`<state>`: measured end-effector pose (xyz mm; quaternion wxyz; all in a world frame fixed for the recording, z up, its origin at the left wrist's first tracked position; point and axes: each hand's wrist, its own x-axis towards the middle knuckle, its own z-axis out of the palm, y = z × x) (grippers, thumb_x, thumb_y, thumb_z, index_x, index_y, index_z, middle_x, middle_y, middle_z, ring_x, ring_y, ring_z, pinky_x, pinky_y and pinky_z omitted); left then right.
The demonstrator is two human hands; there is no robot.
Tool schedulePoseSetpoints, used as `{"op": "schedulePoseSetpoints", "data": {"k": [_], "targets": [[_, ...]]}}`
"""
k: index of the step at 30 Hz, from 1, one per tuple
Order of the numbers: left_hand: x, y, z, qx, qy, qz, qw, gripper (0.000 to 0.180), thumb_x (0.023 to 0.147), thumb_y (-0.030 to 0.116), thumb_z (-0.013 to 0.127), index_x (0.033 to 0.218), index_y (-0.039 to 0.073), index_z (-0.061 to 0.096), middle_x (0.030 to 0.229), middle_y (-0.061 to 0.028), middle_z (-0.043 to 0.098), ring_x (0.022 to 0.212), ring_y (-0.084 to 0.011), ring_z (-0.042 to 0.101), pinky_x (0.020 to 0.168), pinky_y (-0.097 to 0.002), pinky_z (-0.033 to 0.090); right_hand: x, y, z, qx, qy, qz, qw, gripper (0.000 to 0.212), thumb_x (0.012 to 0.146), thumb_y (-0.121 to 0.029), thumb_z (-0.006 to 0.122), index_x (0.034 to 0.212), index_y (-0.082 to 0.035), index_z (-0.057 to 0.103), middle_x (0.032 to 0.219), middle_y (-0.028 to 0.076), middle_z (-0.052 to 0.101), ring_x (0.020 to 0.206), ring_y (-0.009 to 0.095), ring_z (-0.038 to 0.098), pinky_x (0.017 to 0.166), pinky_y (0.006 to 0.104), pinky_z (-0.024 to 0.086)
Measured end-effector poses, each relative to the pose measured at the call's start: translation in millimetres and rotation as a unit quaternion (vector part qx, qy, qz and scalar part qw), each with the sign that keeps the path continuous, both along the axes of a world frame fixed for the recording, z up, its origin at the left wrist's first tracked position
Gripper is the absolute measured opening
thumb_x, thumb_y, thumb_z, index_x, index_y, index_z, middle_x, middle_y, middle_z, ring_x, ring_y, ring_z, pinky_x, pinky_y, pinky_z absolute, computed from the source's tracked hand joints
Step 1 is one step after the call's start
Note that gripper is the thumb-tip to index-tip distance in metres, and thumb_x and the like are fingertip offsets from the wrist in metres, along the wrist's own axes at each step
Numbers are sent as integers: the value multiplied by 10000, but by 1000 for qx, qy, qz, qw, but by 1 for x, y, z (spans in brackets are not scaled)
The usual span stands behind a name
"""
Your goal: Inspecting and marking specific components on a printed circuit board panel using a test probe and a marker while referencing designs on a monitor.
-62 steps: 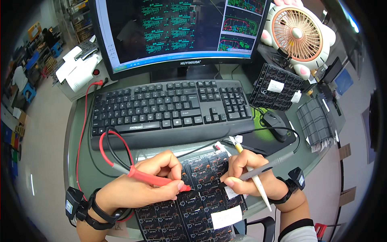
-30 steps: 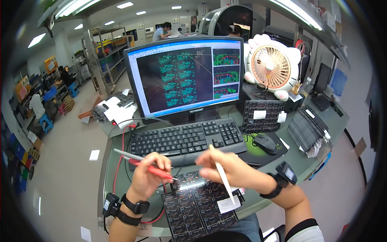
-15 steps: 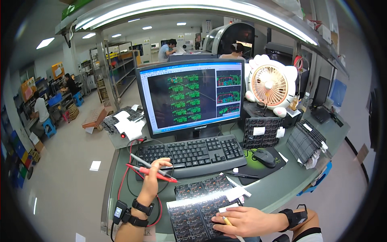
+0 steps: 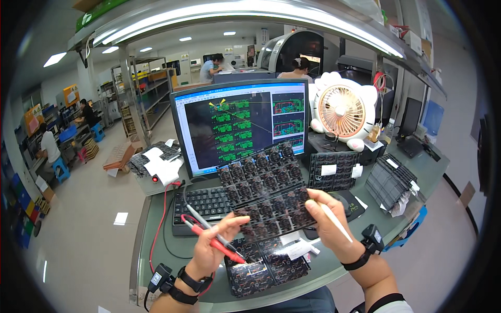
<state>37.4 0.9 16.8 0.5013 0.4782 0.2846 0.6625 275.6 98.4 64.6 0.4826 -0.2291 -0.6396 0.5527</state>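
A dark circuit board panel (image 4: 263, 195) with rows of round patterns is raised and tilted in front of the monitor. My right hand (image 4: 327, 224) grips its right edge between thumb and fingers, with a pale pen (image 4: 335, 221) also tucked in that hand. My left hand (image 4: 207, 253) is closed round a red test probe (image 4: 225, 250) and a grey test probe (image 4: 201, 216), tips pointing down right. One left fingertip overlaps the panel's lower left corner; whether it touches I cannot tell. Beneath lie more board panels (image 4: 245, 281) with a white label (image 4: 297, 249).
Behind stand a monitor (image 4: 229, 130) with a green layout and a keyboard (image 4: 201, 201), partly covered by the raised panel. To the right are a small white fan (image 4: 342, 110), an upright board panel (image 4: 326, 180), a mouse pad (image 4: 357, 206) and a board stack (image 4: 391, 182).
My right hand has lifted a board panel off the table and raised it before the keyboard and monitor. My left hand, still with the probes, has moved down and right, nearer the panel.
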Motion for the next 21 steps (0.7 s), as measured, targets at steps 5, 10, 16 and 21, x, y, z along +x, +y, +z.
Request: {"op": "schedulePoseSetpoints", "data": {"k": [5,10,16,21], "targets": [[-11,-1,4,-21,-124,-12,992,607,900,355,295,1134,-124,586,1142,-190,629,1068,-245,585,988,-371,411,12,-5,-6,-60,24,205,977,456,958,-307,581,1252,37,522,1122,138,633,1024,208,620,881,330,510],[-14,7,30,-143,171,-92,971,484,893,251,347,808,-90,680,861,-170,676,875,-259,626,900,-333,446,20,26,9,-117,0,153,981,484,947,-329,597,1272,14,490,986,118,673,891,154,649,774,268,530],[3,27,14,-181,289,-135,930,377,926,193,390,873,-48,675,942,-124,695,978,-215,607,951,-309,414,5,49,-44,20,-182,161,970,284,882,-129,687,1145,-52,612,789,-41,595,717,21,526,648,181,430],[-11,15,10,-75,271,34,959,502,941,320,323,872,-21,685,1102,-120,597,926,-186,559,863,-289,402,8,59,-64,46,-177,138,973,143,893,-124,670,997,-35,630,755,-50,567,679,27,507,608,197,425]]}}
